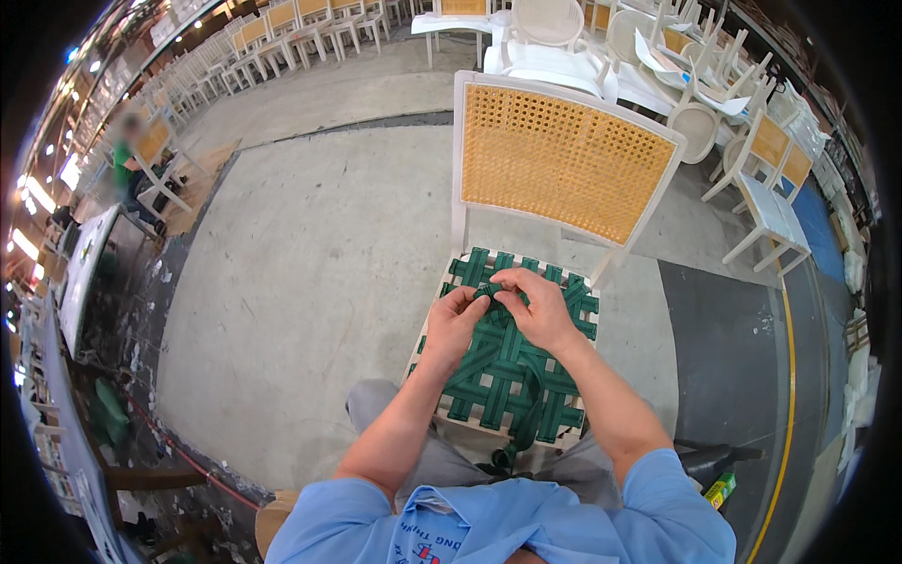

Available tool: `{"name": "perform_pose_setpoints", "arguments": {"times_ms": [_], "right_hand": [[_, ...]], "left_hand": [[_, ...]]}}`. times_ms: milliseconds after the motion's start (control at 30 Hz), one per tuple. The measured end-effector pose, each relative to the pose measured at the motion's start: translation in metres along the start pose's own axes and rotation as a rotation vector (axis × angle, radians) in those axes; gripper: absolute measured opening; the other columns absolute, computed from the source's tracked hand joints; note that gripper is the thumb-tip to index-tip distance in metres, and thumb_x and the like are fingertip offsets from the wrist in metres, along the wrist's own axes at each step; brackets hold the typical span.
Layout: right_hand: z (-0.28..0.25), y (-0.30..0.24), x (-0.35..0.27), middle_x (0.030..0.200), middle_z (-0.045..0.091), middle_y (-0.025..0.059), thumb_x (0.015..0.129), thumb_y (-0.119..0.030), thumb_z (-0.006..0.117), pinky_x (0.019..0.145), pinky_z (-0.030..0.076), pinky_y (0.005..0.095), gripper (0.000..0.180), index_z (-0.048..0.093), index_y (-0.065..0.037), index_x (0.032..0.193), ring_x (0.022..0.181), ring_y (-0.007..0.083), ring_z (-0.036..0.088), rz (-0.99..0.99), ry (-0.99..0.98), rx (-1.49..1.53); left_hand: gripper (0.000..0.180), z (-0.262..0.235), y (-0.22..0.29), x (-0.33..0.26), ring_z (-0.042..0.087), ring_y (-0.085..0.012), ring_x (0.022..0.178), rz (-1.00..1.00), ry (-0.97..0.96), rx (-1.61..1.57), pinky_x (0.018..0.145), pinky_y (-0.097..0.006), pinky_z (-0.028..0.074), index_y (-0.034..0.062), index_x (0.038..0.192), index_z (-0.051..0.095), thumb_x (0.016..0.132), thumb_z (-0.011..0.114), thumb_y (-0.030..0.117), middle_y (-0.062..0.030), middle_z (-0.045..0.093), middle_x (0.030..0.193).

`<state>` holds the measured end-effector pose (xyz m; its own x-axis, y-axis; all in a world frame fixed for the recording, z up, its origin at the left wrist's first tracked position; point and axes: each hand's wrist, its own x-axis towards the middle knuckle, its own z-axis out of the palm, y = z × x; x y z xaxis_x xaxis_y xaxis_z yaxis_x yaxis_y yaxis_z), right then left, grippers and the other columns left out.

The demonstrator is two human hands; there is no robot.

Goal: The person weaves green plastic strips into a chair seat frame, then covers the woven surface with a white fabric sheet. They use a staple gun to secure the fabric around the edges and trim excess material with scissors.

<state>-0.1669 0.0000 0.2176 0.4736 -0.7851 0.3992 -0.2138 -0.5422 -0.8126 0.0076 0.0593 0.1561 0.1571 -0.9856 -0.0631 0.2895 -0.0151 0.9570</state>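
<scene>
In front of me stands a whitewashed wooden chair [458, 226] with a cane back panel [554, 155]. Dark green webbing [505, 362] is woven in a lattice across its seat frame. Above the seat's middle, my left hand [455, 324] and my right hand [537, 312] are close together, both pinching a small piece of green webbing strap [486, 290] between their fingertips. A loose length of strap [531, 404] runs down over the weave and bunches at the seat's near edge by my lap. Whether the pinched piece joins that length is hidden.
Rows of pale chairs [305, 33] line the far left, and more chair frames [695, 85] are piled at the far right. A person [132, 164] sits by a chair at the left, near a white table [86, 258]. A small green-yellow box [721, 490] lies at my right.
</scene>
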Motion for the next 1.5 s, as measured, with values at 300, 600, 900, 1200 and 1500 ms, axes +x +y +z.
{"name": "perform_pose_setpoints", "arguments": {"times_ms": [300,600,900,1200,1500], "right_hand": [[-0.008,0.01,0.008,0.102,0.066,0.0112,0.094,-0.005,0.074,0.081,0.057,0.0396,0.014,0.073,-0.004,0.107,0.094,0.0305,0.069,-0.118,-0.097,-0.173],[0.022,0.082,0.04,0.106,0.067,0.012,0.097,-0.012,0.073,0.085,0.056,0.04,0.011,0.075,-0.003,0.104,0.099,0.029,0.068,0.234,-0.368,-0.1],[0.087,0.226,0.107,0.106,0.07,0.0166,0.095,-0.022,0.075,0.091,0.055,0.0467,0.015,0.08,-0.011,0.105,0.104,0.0365,0.07,0.412,-0.334,-0.311],[0.119,0.275,0.118,0.103,0.069,0.015,0.094,-0.027,0.074,0.09,0.055,0.0503,0.016,0.082,-0.016,0.103,0.103,0.0385,0.069,0.392,-0.236,-0.462],[0.113,0.27,0.12,0.104,0.07,0.0117,0.093,-0.029,0.074,0.088,0.056,0.0489,0.017,0.083,-0.018,0.102,0.103,0.0356,0.07,0.421,-0.212,-0.483]], "left_hand": [[0.012,0.012,0.003,-0.006,0.063,-0.0068,0.095,0.172,0.143,0.222,0.084,-0.027,0.052,0.0011,0.111,0.07,0.102,0.072,0.009,0.0004,0.071,0.102],[0.027,-0.021,-0.072,0.018,0.067,-0.0139,0.106,-0.105,-0.095,-0.057,0.099,-0.032,0.053,0.0051,0.129,0.064,0.107,0.067,0.02,-0.0017,0.071,0.115],[0.045,-0.028,-0.136,0.057,0.07,-0.0187,0.097,-0.415,0.146,0.099,0.089,-0.036,0.057,0.0056,0.147,0.057,0.106,0.064,0.022,-0.0082,0.073,0.114],[0.03,-0.065,-0.136,0.108,0.055,-0.0388,0.133,0.295,0.346,1.007,0.112,-0.051,0.041,0.0092,0.132,0.069,0.103,0.063,0.015,-0.0099,0.067,0.139],[0.054,-0.05,-0.151,0.136,0.034,-0.0409,0.155,0.195,0.113,1.442,0.122,-0.066,0.027,0.0202,0.157,0.053,0.109,0.052,0.044,0.0019,0.044,0.168]]}}
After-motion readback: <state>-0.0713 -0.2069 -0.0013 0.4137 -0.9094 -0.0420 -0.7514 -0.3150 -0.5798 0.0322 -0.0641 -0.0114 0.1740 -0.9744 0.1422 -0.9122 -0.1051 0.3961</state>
